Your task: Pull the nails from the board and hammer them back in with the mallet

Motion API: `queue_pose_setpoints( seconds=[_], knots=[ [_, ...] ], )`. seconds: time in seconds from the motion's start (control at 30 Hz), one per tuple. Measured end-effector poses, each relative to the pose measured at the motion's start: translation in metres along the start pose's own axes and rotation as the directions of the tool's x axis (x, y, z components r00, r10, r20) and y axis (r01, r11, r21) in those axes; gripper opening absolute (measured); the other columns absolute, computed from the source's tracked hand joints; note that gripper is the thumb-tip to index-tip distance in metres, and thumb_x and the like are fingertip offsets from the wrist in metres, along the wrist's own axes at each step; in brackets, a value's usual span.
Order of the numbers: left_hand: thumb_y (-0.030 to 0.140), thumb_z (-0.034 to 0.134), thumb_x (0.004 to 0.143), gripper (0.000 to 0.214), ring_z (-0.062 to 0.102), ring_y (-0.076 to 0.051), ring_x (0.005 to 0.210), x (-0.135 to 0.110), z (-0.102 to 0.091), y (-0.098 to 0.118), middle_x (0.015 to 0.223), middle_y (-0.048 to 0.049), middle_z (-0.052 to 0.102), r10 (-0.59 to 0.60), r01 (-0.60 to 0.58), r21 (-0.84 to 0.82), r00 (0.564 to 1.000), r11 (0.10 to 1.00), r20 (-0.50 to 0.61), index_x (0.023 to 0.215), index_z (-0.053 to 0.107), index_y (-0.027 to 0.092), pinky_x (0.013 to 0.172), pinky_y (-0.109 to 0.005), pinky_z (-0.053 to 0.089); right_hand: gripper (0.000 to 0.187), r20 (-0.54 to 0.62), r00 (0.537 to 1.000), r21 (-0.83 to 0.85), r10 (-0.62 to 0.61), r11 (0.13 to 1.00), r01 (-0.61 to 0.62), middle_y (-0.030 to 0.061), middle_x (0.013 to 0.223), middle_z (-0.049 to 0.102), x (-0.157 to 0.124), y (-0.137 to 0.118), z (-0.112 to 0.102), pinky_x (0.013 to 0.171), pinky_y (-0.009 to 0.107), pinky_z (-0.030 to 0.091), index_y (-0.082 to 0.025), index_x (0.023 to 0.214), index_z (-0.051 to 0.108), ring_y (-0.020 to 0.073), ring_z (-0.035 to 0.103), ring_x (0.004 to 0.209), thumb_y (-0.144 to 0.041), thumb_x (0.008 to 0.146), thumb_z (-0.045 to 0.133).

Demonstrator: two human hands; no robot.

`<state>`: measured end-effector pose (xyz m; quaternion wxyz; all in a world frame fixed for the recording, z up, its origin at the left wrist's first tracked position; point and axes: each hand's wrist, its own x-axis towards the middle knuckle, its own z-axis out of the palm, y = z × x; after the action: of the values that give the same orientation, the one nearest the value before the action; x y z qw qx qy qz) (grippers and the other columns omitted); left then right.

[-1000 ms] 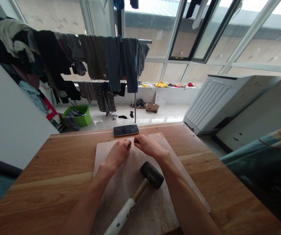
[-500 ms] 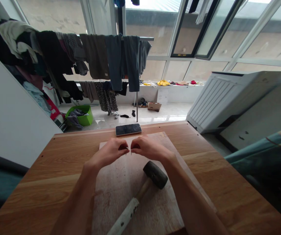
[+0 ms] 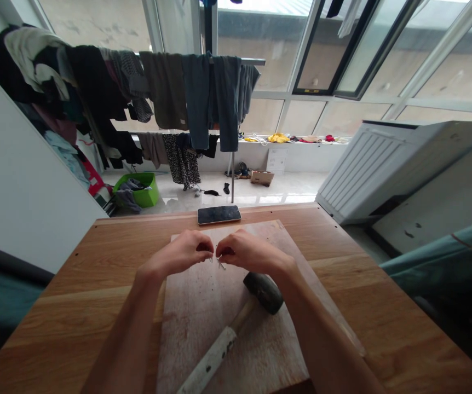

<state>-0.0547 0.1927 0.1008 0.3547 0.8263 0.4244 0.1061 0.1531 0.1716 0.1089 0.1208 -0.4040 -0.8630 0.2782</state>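
Note:
My left hand (image 3: 182,255) and my right hand (image 3: 249,253) meet fingertip to fingertip above a pale wooden board (image 3: 203,312). Both are curled in a pinch around small thin metal pieces (image 3: 218,264), possibly nails, too small to name surely. A black rubber mallet (image 3: 263,291) with a white-wrapped handle lies on the board just below my right wrist, head pointing away from me. The board rests on a wooden table (image 3: 96,273).
A dark phone (image 3: 219,214) lies at the table's far edge. Beyond stand a rack of hanging clothes (image 3: 186,98), a green basket (image 3: 137,189), a white radiator cover (image 3: 375,164) and large windows. Teal fabric (image 3: 441,273) lies at the right.
Both hands have drawn slightly toward me over the board and stay pinched together. The small metal pieces now show between the fingertips. The mallet has not moved.

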Motion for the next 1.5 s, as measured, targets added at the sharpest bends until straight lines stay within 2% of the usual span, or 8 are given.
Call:
queue_pose_setpoints(
  seconds=[0.33,0.5,0.77,0.9,1.07,1.23,1.37,1.5],
  knots=[
    [0.030,0.056,0.085,0.022,0.054,-0.013,0.061,-0.001,0.001,-0.002,0.064,0.0018,0.060,0.005,-0.002,-0.071,0.999,0.997,0.041,0.077,0.072,0.017,0.055,-0.022,0.036,0.019,-0.018,1.000,0.141,-0.004,0.990,0.007,0.0018,0.075,0.074,-0.003,-0.008,-0.005,0.063,0.021,0.044,-0.015,0.095,0.075,0.0111,0.065,0.069,-0.009,0.091,0.057],
    [0.026,0.057,0.083,0.015,0.056,-0.013,0.063,-0.002,-0.001,0.003,0.066,0.0021,0.061,0.000,0.002,-0.084,1.000,0.996,0.027,0.074,0.065,0.018,0.056,-0.022,0.039,0.019,0.075,0.997,0.351,-0.015,0.936,-0.012,0.0042,0.094,0.074,-0.006,-0.011,-0.007,0.059,0.020,0.051,-0.016,0.113,0.065,0.0105,0.067,0.071,-0.022,0.099,0.054],
    [0.048,0.058,0.092,0.040,0.069,-0.019,0.084,-0.012,-0.006,0.014,0.106,-0.0086,0.072,-0.020,0.036,-0.266,0.998,0.963,0.063,0.121,0.065,0.021,0.060,-0.025,0.057,0.027,-0.053,0.998,0.333,-0.046,0.941,0.061,0.0047,0.101,0.075,-0.012,-0.007,-0.017,0.078,0.026,0.054,-0.020,0.125,0.061,0.0146,0.070,0.092,-0.030,0.100,0.057],
    [0.048,0.060,0.093,0.044,0.071,-0.021,0.091,-0.023,-0.013,0.027,0.115,-0.0096,0.072,0.004,-0.016,-0.276,0.999,0.961,-0.043,0.129,0.062,0.023,0.063,-0.027,0.060,0.029,-0.092,0.996,0.308,-0.015,0.950,0.043,0.0039,0.100,0.074,-0.018,-0.009,-0.025,0.079,0.026,0.055,-0.021,0.126,0.061,0.0147,0.070,0.092,-0.028,0.099,0.058],
    [0.047,0.058,0.096,0.041,0.070,-0.022,0.103,-0.051,-0.013,0.046,0.124,-0.0086,0.071,0.036,-0.044,-0.028,0.971,0.999,-0.236,0.129,0.062,0.022,0.093,-0.038,0.056,0.032,-0.175,0.984,0.238,0.030,0.971,0.013,0.0046,0.104,0.074,-0.030,-0.009,-0.035,0.083,0.029,0.056,-0.023,0.128,0.061,0.0164,0.070,0.095,-0.036,0.098,0.058],
    [0.036,0.057,0.098,0.036,0.067,-0.025,0.111,-0.101,0.027,0.049,0.125,-0.0089,0.069,0.053,0.013,0.277,0.971,0.961,-0.231,0.132,0.060,0.024,0.098,-0.039,0.052,0.035,-0.364,0.931,0.149,0.035,0.989,0.021,0.0069,0.106,0.075,-0.050,-0.022,-0.048,0.085,0.034,0.058,-0.022,0.128,0.060,0.0191,0.072,0.094,-0.040,0.097,0.057],
    [0.028,0.066,0.091,0.024,0.070,-0.026,0.104,-0.150,0.080,0.021,0.114,-0.0064,0.073,0.118,-0.033,0.435,0.978,0.900,-0.169,0.115,0.067,0.024,0.094,-0.040,0.057,0.036,-0.556,0.826,0.127,0.087,0.992,-0.019,0.0071,0.100,0.075,-0.072,-0.029,-0.059,0.078,0.036,0.060,-0.024,0.122,0.062,0.0222,0.072,0.092,-0.049,0.096,0.054],
    [0.038,0.060,0.095,0.037,0.060,-0.027,0.128,-0.193,0.114,-0.013,0.129,-0.0052,0.070,0.237,-0.045,0.531,0.924,0.846,-0.300,0.131,0.059,0.027,0.111,-0.045,0.049,0.039,-0.509,0.840,0.033,0.186,0.980,-0.197,0.0104,0.102,0.074,-0.102,0.011,-0.038,0.077,0.040,0.061,-0.024,0.118,0.065,0.0257,0.072,0.089,-0.052,0.095,0.051]
  ],
)
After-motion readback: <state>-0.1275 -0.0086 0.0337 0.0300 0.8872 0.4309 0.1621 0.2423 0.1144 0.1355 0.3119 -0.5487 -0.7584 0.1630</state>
